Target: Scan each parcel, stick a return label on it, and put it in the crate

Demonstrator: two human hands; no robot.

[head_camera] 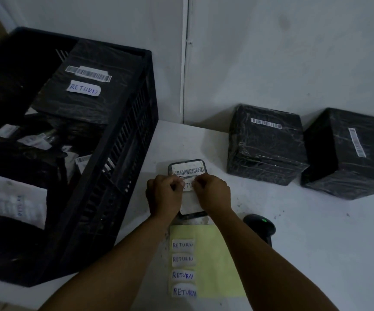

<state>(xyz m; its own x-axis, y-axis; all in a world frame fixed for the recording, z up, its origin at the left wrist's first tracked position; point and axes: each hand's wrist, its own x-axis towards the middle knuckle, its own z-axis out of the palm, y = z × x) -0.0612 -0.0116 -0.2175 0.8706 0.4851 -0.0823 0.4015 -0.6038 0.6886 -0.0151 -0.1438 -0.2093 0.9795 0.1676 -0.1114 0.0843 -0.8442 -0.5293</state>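
A small flat parcel [187, 167] with a barcode strip lies on the white table in front of me. My left hand [164, 195] and my right hand [213, 194] hover over it side by side, both pinching the ends of a white RETURN label [188, 185] just below the barcode. Near my forearms a yellow backing sheet [217, 261] carries several more RETURN labels [182, 259]. The black crate [123, 140] at the left holds several black-wrapped parcels, the top one [85, 90] bearing a barcode and a RETURN label.
Two black-wrapped box parcels [266, 144] [349, 153] with barcodes stand at the back right against the wall. A black handheld scanner [261, 227] with a green light lies right of my right forearm. The table's right front is bare.
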